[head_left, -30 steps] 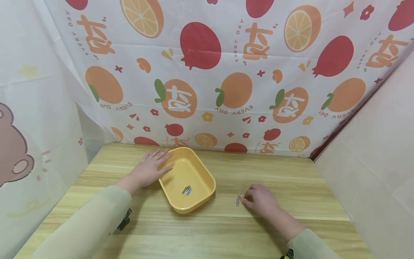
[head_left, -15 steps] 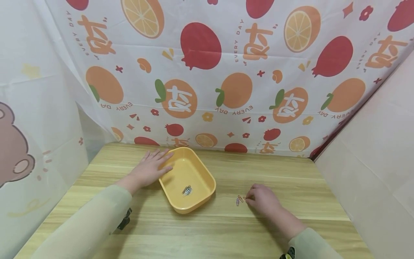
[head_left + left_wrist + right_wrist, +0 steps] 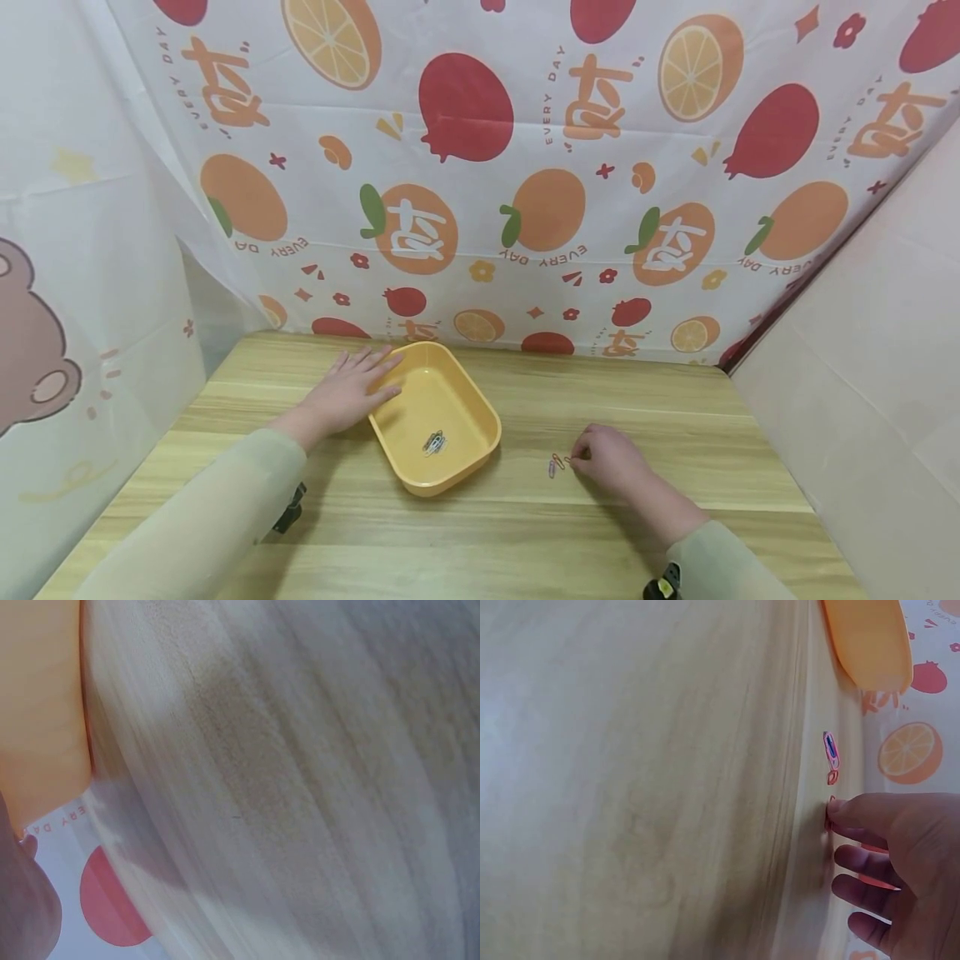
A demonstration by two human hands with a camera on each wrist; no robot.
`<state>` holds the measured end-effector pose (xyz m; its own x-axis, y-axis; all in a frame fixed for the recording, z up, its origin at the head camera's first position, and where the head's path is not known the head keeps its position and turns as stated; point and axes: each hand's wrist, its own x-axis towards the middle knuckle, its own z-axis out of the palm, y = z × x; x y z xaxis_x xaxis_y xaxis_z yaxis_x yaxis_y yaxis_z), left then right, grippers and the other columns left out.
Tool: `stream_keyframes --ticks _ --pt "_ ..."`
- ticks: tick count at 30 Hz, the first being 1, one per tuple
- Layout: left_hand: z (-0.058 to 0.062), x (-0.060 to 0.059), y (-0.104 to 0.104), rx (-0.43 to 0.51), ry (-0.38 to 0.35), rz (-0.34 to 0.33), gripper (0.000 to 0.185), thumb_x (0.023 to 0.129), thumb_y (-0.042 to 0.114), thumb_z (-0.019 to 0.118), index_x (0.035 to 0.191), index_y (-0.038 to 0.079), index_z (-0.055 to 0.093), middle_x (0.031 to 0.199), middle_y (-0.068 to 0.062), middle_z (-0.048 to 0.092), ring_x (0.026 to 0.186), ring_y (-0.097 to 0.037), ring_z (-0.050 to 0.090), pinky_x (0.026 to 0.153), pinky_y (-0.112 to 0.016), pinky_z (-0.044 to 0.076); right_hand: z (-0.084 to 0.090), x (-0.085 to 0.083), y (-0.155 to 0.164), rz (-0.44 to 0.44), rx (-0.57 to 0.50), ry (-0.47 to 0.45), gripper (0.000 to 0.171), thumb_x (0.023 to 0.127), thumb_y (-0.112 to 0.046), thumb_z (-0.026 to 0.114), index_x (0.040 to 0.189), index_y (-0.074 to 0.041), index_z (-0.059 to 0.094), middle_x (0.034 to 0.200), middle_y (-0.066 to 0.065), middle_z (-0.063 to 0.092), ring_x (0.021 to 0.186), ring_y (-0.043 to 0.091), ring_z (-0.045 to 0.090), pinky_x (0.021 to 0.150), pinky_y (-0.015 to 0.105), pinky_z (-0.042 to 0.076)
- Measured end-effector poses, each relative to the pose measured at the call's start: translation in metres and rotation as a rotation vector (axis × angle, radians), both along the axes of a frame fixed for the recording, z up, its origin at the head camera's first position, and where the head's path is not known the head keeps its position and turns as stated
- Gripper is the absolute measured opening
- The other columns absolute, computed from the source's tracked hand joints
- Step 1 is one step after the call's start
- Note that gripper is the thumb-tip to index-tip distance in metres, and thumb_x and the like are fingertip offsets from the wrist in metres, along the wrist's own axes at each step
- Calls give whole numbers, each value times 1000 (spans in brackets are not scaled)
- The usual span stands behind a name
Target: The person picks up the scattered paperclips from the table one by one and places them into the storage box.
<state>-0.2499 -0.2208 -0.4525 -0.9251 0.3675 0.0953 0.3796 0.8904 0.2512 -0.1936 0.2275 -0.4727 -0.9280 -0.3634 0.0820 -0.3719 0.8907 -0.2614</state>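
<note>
A yellow tray (image 3: pixel 480 417) stands on the wooden table (image 3: pixel 525 533) with a few paper clips (image 3: pixel 432 442) inside. My left hand (image 3: pixel 351 390) lies flat on the table, its straight fingers touching the tray's left rim. My right hand (image 3: pixel 579 457) rests right of the tray with curled fingers, and its fingertips (image 3: pixel 841 810) pinch a red paper clip (image 3: pixel 829 815) against the table. Two loose clips (image 3: pixel 553 464) lie just left of that hand; in the right wrist view they are a pink-and-blue clip (image 3: pixel 830 748) and an orange clip (image 3: pixel 832 778).
A fruit-print cloth (image 3: pixel 525 192) hangs as a wall behind the table, a bear-print sheet (image 3: pixel 67 317) on the left and a plain panel (image 3: pixel 870 350) on the right. The left wrist view shows blurred tabletop (image 3: pixel 300 780) beside the tray's edge (image 3: pixel 41 705).
My right hand has drawn back slightly to the right, so the two loose clips now lie apart from its fingertips. The left hand and the tray have not moved.
</note>
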Motion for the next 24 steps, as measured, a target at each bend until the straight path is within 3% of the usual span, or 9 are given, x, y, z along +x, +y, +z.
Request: stream_keyframes --ticks 6,12,24 --pt "1 0 1 0 -1 2 65 102 52 45 157 21 31 164 -7 19 149 -42 11 118 -62 -1 3 -3 -2 -3 27 -23 19 79 -19 82 70 -23 66 76 -11 53 72 9 52 73 34 50" --pt "0 -1 1 -11 4 3 71 100 63 37 157 21 31 164 -7 20 149 -41 12 118 -62 0 8 0 -4 -1 45 -29 20 80 -17 81 68 -22 64 73 -11 51 69 8 49 69 33 49" --pt "0 -5 0 -19 15 -1 68 101 60 40 157 22 31 164 -8 21 149 -42 13 118 -62 1 6 3 -5 60 86 87 17 79 -15 79 66 -21 70 75 -12 55 75 14 58 84 47 50"
